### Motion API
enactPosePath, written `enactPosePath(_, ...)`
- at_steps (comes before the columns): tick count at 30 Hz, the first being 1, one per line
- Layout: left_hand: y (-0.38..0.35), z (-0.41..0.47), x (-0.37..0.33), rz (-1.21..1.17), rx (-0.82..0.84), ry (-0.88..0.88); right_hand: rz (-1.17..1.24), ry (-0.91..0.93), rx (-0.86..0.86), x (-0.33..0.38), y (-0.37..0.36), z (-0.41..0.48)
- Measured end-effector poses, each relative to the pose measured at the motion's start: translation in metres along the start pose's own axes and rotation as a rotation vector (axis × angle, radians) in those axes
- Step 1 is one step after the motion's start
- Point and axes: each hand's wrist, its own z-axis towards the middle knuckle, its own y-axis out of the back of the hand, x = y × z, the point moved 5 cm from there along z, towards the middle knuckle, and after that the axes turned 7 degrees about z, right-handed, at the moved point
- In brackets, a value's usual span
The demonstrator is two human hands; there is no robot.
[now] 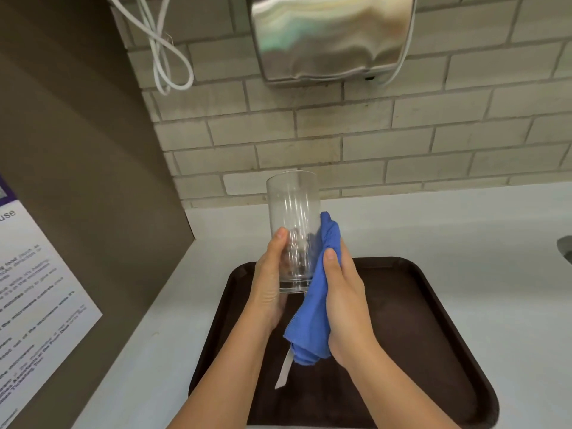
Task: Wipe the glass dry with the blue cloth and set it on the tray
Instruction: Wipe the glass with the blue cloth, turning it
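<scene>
A clear drinking glass is held upright in the air above the far left part of a dark brown tray. My left hand grips its lower half from the left, thumb on the near wall. My right hand presses a blue cloth against the glass's right side. The cloth hangs down below the hand, with a white tag dangling over the tray.
The tray lies on a white counter. A brown cabinet side with a printed notice stands on the left. A steel dispenser and a looped white cable hang on the tiled wall behind. A sink edge shows at far right.
</scene>
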Motion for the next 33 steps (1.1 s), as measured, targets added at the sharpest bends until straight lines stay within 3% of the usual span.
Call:
enactPosePath(4, 0.002, -0.002, -0.017, 0.309, -0.094, -0.106, 0.023, 0.025, -0.042, 0.005, 0.0, 0.001)
enactPosePath(8, 0.004, -0.01, -0.027, 0.365, -0.135, -0.187, -0.047, 0.106, -0.016, 0.013, -0.006, -0.003)
enactPosePath(17, 0.009, -0.024, -0.032, 0.071, -0.084, -0.074, -0.418, 0.306, 0.217, 0.048, -0.045, 0.002)
enactPosePath(23, 0.001, -0.024, -0.028, -0.166, 0.154, -0.01, -0.251, 0.26, 0.266, 0.084, -0.056, 0.049)
enactPosePath(30, 0.021, -0.021, -0.018, -0.266, 0.1, 0.016, -0.291, 0.185, 0.285, 0.022, -0.041, -0.022)
enactPosePath(33, 0.016, -0.023, -0.017, -0.21, 0.14, 0.037, -0.275, 0.178, 0.26, 0.03, -0.039, -0.004)
